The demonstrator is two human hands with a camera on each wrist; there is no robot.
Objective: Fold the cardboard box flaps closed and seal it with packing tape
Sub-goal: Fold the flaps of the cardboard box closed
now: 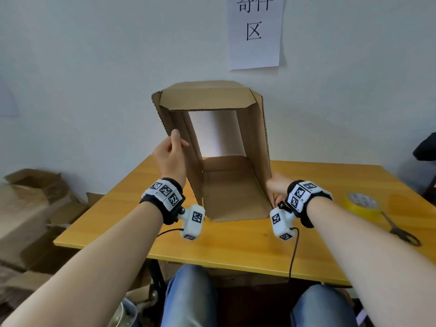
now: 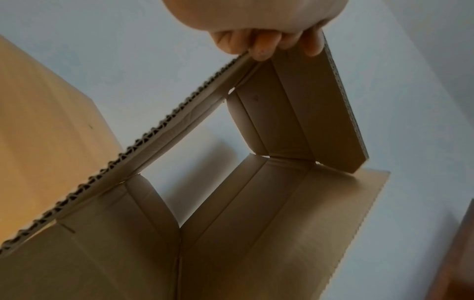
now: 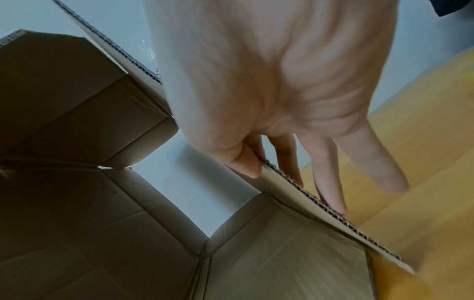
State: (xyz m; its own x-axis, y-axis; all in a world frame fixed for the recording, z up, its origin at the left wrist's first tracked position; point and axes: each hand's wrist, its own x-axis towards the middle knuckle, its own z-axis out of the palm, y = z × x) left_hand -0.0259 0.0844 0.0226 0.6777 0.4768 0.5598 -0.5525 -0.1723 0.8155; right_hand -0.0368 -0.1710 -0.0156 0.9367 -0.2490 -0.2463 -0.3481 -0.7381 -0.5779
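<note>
A brown cardboard box (image 1: pixel 233 192) lies as a tube on the wooden table (image 1: pixel 236 246), with both ends unsealed and the wall showing through it. All flaps at the near end stand out. My left hand (image 1: pixel 174 147) grips the edge of the left side flap midway up, thumb outside; in the left wrist view its fingers (image 2: pixel 264 44) curl over the corrugated edge of the box (image 2: pixel 256 233). My right hand (image 1: pixel 274 187) pinches the right flap low down near the table. In the right wrist view its thumb (image 3: pixel 246 162) is inside and the fingers outside the box (image 3: pixel 102 223).
A yellow roll of packing tape (image 1: pixel 362 202) and scissors (image 1: pixel 398 228) lie on the table to the right of the box. Flattened cardboard (image 1: pixel 35 185) is piled on the floor at left. A paper sign (image 1: pixel 256 31) hangs on the wall behind.
</note>
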